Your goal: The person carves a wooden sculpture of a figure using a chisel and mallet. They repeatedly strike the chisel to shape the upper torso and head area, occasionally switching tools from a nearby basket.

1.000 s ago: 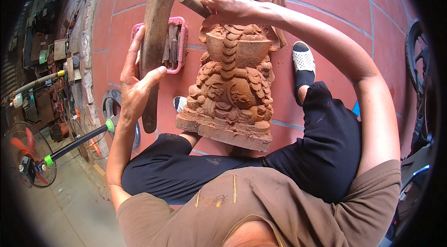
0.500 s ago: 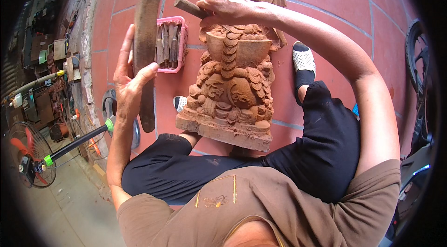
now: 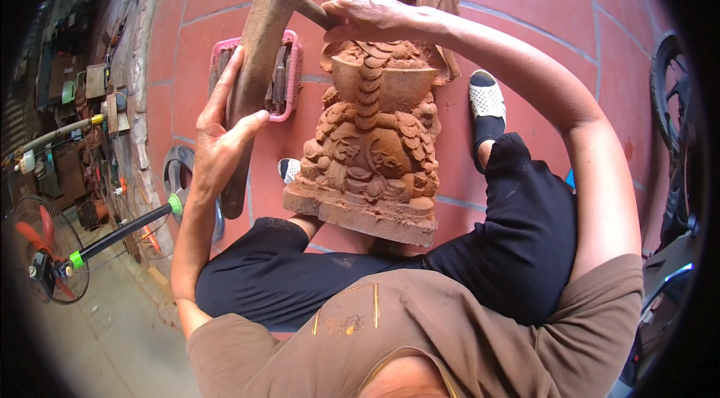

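My left hand (image 3: 219,149) grips a long, worn wooden mallet (image 3: 268,27), thumb and forefinger lying along its sides. The mallet's far end meets the butt of a wooden-handled chisel (image 3: 315,13). My right hand (image 3: 367,15) is closed round that chisel, and its fingers hide part of the handle. The blade is mostly hidden behind the hand, pointing at the reddish-brown wood carving (image 3: 384,147). The carving lies between my legs, its flat base toward me. Overlapping scales, rounded shapes and draped folds are cut into it.
A pink plastic basket (image 3: 294,87) of wooden-handled tools stands on the red tiled floor (image 3: 202,45), partly behind the mallet. To the left are a fan (image 3: 49,248) with red blades and a cluttered strip of tools. A wheel (image 3: 671,90) stands at the far right.
The mallet has swung right and its far end has come down against the chisel butt; before, it was apart. My right hand and the carving have stayed nearly in place.
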### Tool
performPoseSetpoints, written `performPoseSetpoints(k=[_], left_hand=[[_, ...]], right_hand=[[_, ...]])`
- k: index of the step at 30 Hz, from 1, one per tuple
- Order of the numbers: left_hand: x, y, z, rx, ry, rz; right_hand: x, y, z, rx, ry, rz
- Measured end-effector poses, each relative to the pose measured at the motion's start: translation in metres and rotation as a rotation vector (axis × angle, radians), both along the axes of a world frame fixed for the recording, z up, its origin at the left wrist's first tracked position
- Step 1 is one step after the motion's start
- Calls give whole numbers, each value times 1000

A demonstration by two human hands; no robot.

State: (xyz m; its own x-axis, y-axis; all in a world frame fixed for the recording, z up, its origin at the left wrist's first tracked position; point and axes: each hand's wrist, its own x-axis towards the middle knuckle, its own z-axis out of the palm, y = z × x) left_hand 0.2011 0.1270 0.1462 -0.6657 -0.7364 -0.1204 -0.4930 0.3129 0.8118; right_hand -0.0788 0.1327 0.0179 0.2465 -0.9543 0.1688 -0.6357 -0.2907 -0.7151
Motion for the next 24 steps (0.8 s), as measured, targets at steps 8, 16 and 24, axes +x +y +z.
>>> performPoseSetpoints(k=[8,16,24], left_hand=[[-2,1,8,100,22,61],[-1,9,17,143,65,108],[-3,12,20,144,83,57]], right_hand=[[-5,4,-2,5,-54,14],[-20,25,-10,73,-235,-61],[-15,38,-1,95,-125,-64]])
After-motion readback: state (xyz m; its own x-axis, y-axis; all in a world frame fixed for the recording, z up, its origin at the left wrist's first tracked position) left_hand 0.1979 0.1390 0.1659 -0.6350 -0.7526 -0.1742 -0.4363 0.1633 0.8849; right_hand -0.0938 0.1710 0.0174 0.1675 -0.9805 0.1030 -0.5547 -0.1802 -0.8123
